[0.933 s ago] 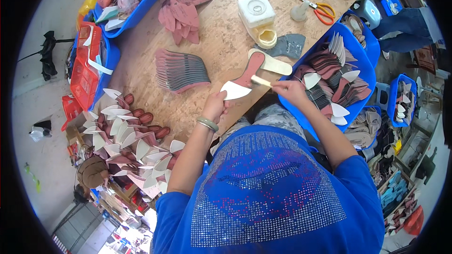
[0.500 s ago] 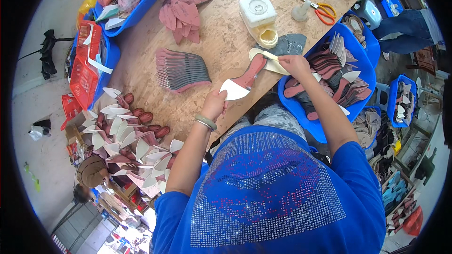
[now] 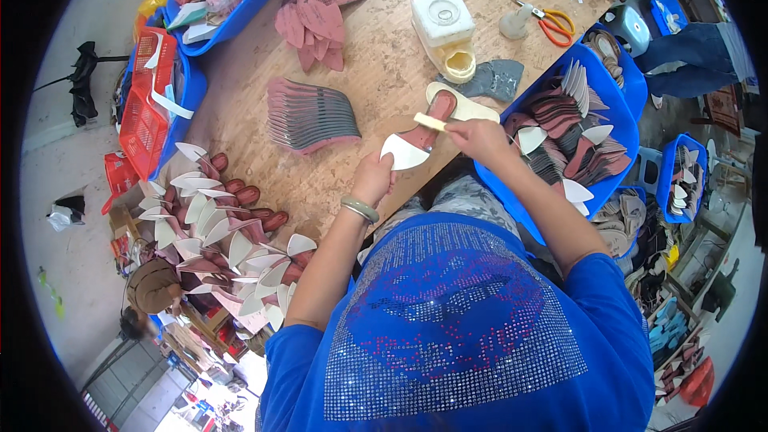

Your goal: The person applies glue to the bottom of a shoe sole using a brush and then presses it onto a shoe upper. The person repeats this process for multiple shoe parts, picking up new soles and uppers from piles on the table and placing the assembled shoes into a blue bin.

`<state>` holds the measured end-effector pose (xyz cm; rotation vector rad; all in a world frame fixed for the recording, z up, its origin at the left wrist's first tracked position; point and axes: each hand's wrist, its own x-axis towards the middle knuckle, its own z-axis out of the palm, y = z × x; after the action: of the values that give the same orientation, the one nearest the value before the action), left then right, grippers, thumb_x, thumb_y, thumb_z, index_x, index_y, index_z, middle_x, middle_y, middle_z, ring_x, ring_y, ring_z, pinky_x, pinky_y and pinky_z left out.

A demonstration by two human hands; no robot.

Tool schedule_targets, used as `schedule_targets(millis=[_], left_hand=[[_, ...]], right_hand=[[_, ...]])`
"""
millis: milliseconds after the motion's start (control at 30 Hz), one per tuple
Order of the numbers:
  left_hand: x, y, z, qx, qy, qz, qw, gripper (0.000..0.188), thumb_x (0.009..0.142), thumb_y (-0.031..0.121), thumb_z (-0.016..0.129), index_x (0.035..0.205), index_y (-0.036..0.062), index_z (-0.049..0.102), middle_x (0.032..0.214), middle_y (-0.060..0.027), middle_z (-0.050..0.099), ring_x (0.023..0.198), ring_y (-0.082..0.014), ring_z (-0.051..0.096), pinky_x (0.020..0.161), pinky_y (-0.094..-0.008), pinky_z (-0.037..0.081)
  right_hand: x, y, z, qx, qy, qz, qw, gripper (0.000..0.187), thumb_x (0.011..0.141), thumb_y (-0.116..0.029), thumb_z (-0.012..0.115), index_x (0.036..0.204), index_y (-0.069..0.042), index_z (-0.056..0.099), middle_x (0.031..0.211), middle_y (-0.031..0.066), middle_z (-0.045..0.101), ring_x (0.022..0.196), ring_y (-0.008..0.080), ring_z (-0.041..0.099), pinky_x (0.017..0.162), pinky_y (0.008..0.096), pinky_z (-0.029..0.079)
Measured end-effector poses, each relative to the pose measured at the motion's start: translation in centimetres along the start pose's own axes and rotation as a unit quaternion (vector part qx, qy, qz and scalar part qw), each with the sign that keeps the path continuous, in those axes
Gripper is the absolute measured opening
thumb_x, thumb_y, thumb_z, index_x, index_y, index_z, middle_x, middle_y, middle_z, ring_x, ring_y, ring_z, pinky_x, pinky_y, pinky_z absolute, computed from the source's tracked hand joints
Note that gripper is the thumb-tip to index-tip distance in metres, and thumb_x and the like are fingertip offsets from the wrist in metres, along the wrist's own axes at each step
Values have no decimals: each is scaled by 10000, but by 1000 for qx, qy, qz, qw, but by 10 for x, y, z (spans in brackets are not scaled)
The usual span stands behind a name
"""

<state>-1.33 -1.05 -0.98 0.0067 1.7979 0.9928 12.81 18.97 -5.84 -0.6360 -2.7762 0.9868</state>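
Observation:
My left hand [image 3: 374, 180] pinches the white toe end of an insole [image 3: 406, 152], whose other end is reddish-brown. In my right hand [image 3: 478, 141] is a pale yellow, flat-ended brush [image 3: 430, 122], lying across the insole's reddish part. Beneath the insole's heel rests a cream-coloured sole-shaped piece [image 3: 472, 110] on the table. Just beyond stands a cream plastic pot [image 3: 459, 64] with an open, yellow-stained mouth and a white block-like top. A dark grey flat piece [image 3: 500, 78] lies beside the pot.
A fanned row of reddish and grey insoles [image 3: 312, 116] and a reddish pile [image 3: 310, 24] lie on the table [image 3: 384, 48]. Many white-tipped insoles [image 3: 216, 224] crowd the left edge. A blue basket [image 3: 512, 184] of insoles stands right; orange-handled pliers [image 3: 556, 28] lie far right.
My right hand has drawn the brush left and nearer, from beside the heel onto the insole's middle. My left hand and the insole have shifted slightly.

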Motion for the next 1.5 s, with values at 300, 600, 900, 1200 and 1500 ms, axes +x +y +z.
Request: schedule_targets(millis=[300, 600, 900, 1200, 1500], left_hand=[[-4, -1, 11, -1, 13, 14, 1000, 237, 918, 200, 435, 813, 22, 552, 540, -10, 463, 388, -108, 389, 359, -261, 327], [-4, -3, 5, 3, 14, 14, 1000, 230, 904, 201, 446, 817, 18, 553, 543, -13, 470, 385, -109, 386, 361, -259, 329], [-1, -6, 6, -55, 28, -6, 998, 200, 899, 179, 461, 842, 14, 559, 537, -13, 462, 406, -104, 393, 369, -254, 338], [-1, -5, 4, -108, 12, -27, 994, 187, 902, 179, 464, 809, 30, 528, 533, -7, 445, 403, -109, 381, 367, -251, 328], [1, -6, 4, -97, 9, -36, 995, 178, 900, 187, 474, 818, 39, 526, 530, -8, 440, 395, -111, 369, 368, -255, 316]], right_hand=[[-6, -30, 36, 403, -69, 143, 901, 236, 813, -277, 646, 961, -112, 727, 770, 154, 677, 699, 259, 671, 641, 323, 515], [4, 4, -3, 35, -54, 78, 995, 212, 793, -313, 623, 924, -191, 736, 772, 122, 675, 688, 290, 653, 643, 385, 523], [23, 66, -2, -40, 16, 104, 994, 223, 819, -319, 601, 961, -202, 727, 839, 104, 685, 746, 280, 661, 660, 404, 527], [-26, 61, -11, -22, 44, 70, 996, 206, 824, -276, 611, 954, -160, 722, 787, 109, 675, 697, 286, 653, 615, 390, 521], [-68, 13, 8, 166, -38, 100, 980, 196, 810, -220, 657, 972, -131, 722, 829, 111, 689, 682, 230, 667, 612, 333, 520]])
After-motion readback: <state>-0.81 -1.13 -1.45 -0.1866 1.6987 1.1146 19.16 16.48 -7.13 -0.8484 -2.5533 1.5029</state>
